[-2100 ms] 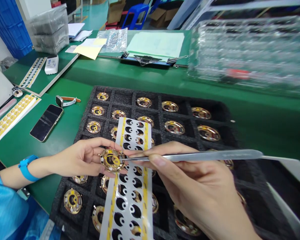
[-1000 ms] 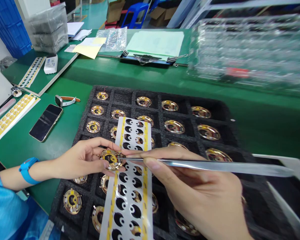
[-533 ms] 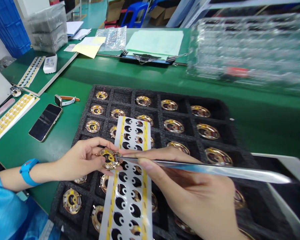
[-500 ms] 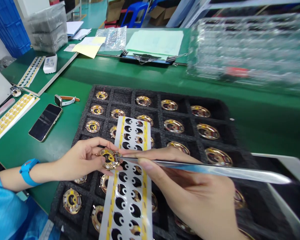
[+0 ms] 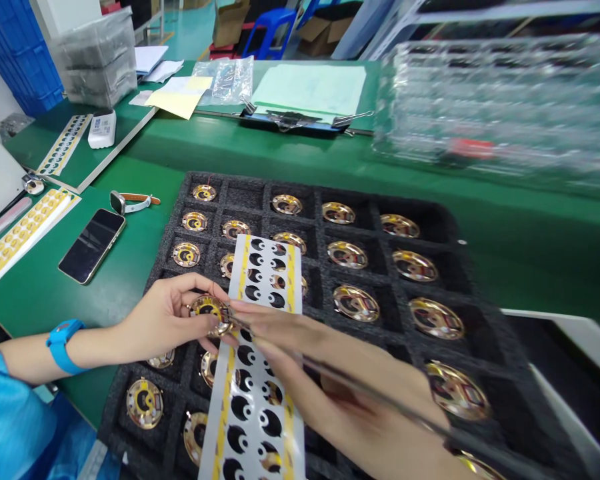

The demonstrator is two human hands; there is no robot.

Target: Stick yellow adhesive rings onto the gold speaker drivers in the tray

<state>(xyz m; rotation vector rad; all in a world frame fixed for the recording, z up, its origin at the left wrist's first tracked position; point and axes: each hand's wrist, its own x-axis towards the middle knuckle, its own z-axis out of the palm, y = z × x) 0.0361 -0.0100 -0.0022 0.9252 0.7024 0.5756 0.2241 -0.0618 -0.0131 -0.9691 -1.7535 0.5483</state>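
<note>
"What is at the centre of the shot?"

"A round, gold-rimmed metal part (image 5: 211, 313) with a yellow-and-black face, just left of the middle of the frame, held above a black foam tray (image 5: 166, 243). The left hand (image 5: 163, 317) pinches it between thumb and fingers, a blue wristband (image 5: 65, 347) at the wrist."

"And the right hand (image 5: 330, 373)?"

"It grips long, slender metal tweezers (image 5: 360, 387) between thumb and fingers, blurred, their tips at the part's right edge. Whether they touch it, I cannot tell."

"What lies below?"

"A grey-and-yellow sheet with rows of die-cut shapes (image 5: 260, 407) runs from the centre to the bottom edge, lying across the foam tray. Similar gold parts (image 5: 347, 255) sit in compartments around it."

"Farther out?"

"On the green tabletop (image 5: 330, 170), a dark-screened phone (image 5: 93, 245) lies at left, near a watch with a white-and-brown strap (image 5: 117, 202). A clipboard holding pale green paper (image 5: 310, 90) rests at upper centre; clear plastic trays (image 5: 480, 100) fill the upper right."
</note>
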